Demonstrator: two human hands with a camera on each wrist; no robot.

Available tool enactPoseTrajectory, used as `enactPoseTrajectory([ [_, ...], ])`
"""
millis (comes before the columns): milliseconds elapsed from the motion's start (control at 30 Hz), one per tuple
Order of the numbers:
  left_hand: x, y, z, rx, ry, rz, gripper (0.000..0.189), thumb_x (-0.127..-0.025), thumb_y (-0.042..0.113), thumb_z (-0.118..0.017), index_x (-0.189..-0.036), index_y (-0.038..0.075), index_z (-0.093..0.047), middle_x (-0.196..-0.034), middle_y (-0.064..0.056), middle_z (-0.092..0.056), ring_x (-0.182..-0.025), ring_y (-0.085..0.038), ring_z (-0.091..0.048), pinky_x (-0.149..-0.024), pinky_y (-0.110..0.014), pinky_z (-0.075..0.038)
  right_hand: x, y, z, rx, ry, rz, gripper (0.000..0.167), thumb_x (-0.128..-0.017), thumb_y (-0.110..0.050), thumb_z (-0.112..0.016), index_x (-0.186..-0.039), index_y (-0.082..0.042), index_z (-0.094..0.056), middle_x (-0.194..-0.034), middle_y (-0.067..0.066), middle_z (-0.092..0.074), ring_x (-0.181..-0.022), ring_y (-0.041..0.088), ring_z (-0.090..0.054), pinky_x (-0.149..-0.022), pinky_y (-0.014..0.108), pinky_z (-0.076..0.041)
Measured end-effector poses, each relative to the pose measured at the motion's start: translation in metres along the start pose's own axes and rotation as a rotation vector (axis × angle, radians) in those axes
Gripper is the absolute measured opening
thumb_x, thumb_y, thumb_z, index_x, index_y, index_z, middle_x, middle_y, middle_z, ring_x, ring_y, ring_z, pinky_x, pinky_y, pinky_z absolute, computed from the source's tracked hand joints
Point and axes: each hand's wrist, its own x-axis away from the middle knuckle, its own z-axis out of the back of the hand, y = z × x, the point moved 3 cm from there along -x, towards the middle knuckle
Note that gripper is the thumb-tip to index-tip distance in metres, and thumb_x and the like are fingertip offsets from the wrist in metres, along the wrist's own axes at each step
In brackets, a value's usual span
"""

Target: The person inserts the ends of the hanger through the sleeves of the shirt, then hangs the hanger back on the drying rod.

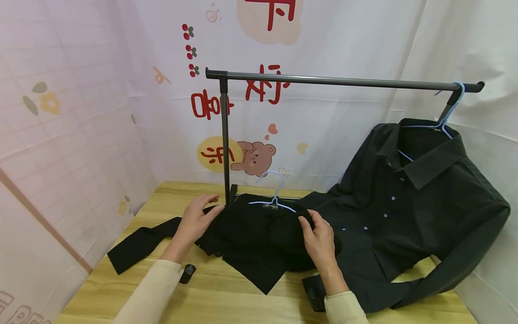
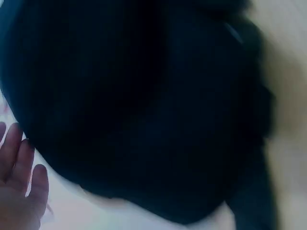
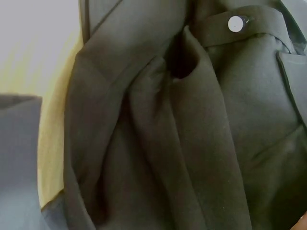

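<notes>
A black shirt (image 1: 251, 229) lies bunched on the table, its collar area around a pale blue hanger (image 1: 276, 198) whose hook stands up. My left hand (image 1: 196, 220) is at the shirt's left shoulder with its fingers fairly straight; in the left wrist view the fingers (image 2: 19, 163) lie beside the edge of the dark cloth. At the other shoulder, my right hand (image 1: 321, 238) pinches the cloth between thumb and fingers. The right wrist view is filled with folded black fabric (image 3: 158, 143) and a white button (image 3: 235, 24).
A dark metal clothes rack (image 1: 332, 81) stands behind the shirt. From its right end another black shirt (image 1: 421, 202) hangs on a light blue hanger (image 1: 455, 105), its lower part spread on the wooden table (image 1: 226, 301). A small black object (image 1: 187, 273) lies near my left forearm.
</notes>
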Motion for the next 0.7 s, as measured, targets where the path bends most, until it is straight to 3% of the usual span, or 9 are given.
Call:
enactPoseTrajectory([
  [67,-0.005,0.018,-0.015,-0.001,-0.089,-0.036,0.051,-0.098,0.036,-0.064,-0.139,0.006,-0.057,-0.136,-0.016,-0.056,-0.129,-0.036,-0.048,-0.105,-0.056,-0.038,0.001,-0.002,0.001,-0.005,-0.013,0.002,0.022,-0.095,-0.016,-0.069,-0.112,-0.003,-0.068,-0.104,0.015,-0.071,-0.096,0.034,-0.063,-0.087,0.051,-0.048],
  [167,-0.009,0.034,-0.032,0.015,-0.177,-0.029,0.048,-0.097,0.03,-0.066,-0.137,0.004,-0.059,-0.136,-0.016,-0.058,-0.129,-0.036,-0.05,-0.106,-0.054,-0.038,0.003,-0.002,0.001,-0.004,-0.031,0.003,0.022,-0.095,-0.016,-0.069,-0.113,-0.003,-0.068,-0.104,0.014,-0.071,-0.098,0.034,-0.062,-0.089,0.051,-0.046],
  [267,-0.011,0.035,-0.041,0.073,-0.228,0.004,0.031,-0.096,0.024,-0.067,-0.122,0.007,-0.069,-0.117,-0.009,-0.067,-0.11,-0.026,-0.061,-0.098,-0.047,-0.047,0.005,-0.001,0.002,0.003,-0.04,0.007,0.023,-0.095,-0.017,-0.069,-0.113,-0.004,-0.068,-0.103,0.014,-0.071,-0.098,0.034,-0.061,-0.09,0.053,-0.045],
  [367,-0.011,0.032,-0.045,0.109,-0.265,0.0,0.016,-0.097,0.021,-0.066,-0.106,0.01,-0.073,-0.094,0.0,-0.066,-0.087,-0.017,-0.06,-0.083,-0.039,-0.052,0.006,0.001,0.003,0.003,-0.046,0.01,0.023,-0.095,-0.017,-0.069,-0.113,-0.004,-0.068,-0.103,0.013,-0.071,-0.098,0.034,-0.061,-0.092,0.053,-0.044],
  [467,-0.011,0.03,-0.045,0.08,-0.259,-0.007,0.012,-0.097,0.02,-0.065,-0.102,0.01,-0.071,-0.087,0.001,-0.062,-0.08,-0.017,-0.056,-0.077,-0.037,-0.05,0.006,0.003,0.003,0.005,-0.055,0.006,0.024,-0.094,-0.02,-0.07,-0.114,-0.005,-0.069,-0.102,0.012,-0.072,-0.095,0.032,-0.063,-0.091,0.052,-0.046],
  [700,-0.019,0.032,-0.031,0.015,-0.172,-0.004,0.026,-0.098,0.023,-0.065,-0.119,0.007,-0.069,-0.115,-0.01,-0.068,-0.11,-0.03,-0.061,-0.097,-0.051,-0.046,0.001,0.01,0.012,0.013,-0.037,-0.063,0.024,-0.091,-0.026,-0.074,-0.107,-0.008,-0.071,-0.098,0.006,-0.072,-0.089,0.024,-0.065,-0.079,0.045,-0.05],
])
